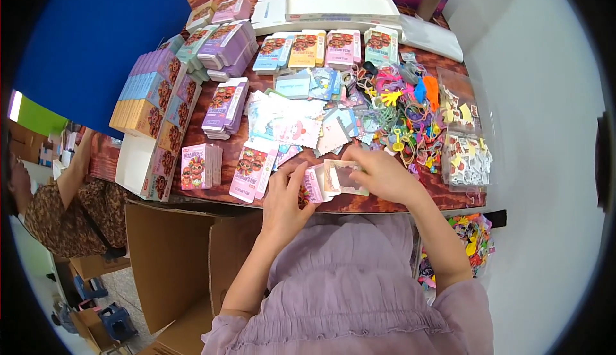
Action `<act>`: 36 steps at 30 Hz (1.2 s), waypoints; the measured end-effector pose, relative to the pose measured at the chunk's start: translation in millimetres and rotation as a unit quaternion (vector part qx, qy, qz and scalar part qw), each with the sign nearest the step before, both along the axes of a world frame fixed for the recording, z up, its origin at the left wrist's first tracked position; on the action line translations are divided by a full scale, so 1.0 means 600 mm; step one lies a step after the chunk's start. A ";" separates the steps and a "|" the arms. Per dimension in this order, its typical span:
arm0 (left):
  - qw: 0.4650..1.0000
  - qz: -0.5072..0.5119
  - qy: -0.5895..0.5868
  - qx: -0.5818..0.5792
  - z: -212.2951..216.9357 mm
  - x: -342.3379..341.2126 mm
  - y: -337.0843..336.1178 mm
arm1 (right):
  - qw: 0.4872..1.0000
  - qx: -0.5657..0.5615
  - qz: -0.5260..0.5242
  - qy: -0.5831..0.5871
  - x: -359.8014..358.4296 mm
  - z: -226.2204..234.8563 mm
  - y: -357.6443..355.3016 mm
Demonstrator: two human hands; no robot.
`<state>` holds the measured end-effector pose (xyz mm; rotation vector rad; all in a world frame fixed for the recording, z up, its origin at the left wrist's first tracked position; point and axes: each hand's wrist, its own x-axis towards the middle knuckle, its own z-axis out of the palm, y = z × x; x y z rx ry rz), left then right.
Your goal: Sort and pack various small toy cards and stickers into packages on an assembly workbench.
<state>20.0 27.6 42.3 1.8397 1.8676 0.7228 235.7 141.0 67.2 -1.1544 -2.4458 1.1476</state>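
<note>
At the table's front edge my left hand is closed around a small pink box, which lies on its side with its open end to the right. My right hand pinches a printed card in pale brown and pink tones. The card's left edge is at the box's open mouth; whether it has entered cannot be made out. Just left of my left hand lies a flat pink box. Beyond my hands is a loose heap of wavy-edged white paper sheets and blue cards.
Small colourful toys are heaped right of the papers, beside clear trays of small white and yellow pieces. Box stacks and a filled display tray stand left. Below the table is an open carton. Another person sits far left.
</note>
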 end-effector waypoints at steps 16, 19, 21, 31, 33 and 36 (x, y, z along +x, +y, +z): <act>0.998 -0.060 -0.011 0.001 0.007 0.009 -0.004 | 0.999 0.005 -0.026 0.033 -0.016 0.020 -0.022; 0.997 -0.066 -0.042 -0.028 0.009 0.006 -0.001 | 0.992 -0.045 -0.089 0.078 -0.011 0.015 -0.022; 0.995 -0.066 -0.068 -0.016 0.007 0.005 0.003 | 0.983 -0.087 -0.126 0.103 -0.011 0.015 -0.025; 0.987 -0.038 -0.142 0.057 0.006 0.028 0.011 | 0.965 0.209 -0.135 0.077 -0.074 0.023 -0.084; 0.990 -0.022 -0.126 0.059 0.003 0.029 0.010 | 0.956 0.239 -0.151 0.079 -0.085 0.020 -0.091; 0.983 0.029 -0.176 0.043 -0.008 0.018 0.004 | 0.940 0.273 -0.162 0.123 -0.082 0.018 -0.100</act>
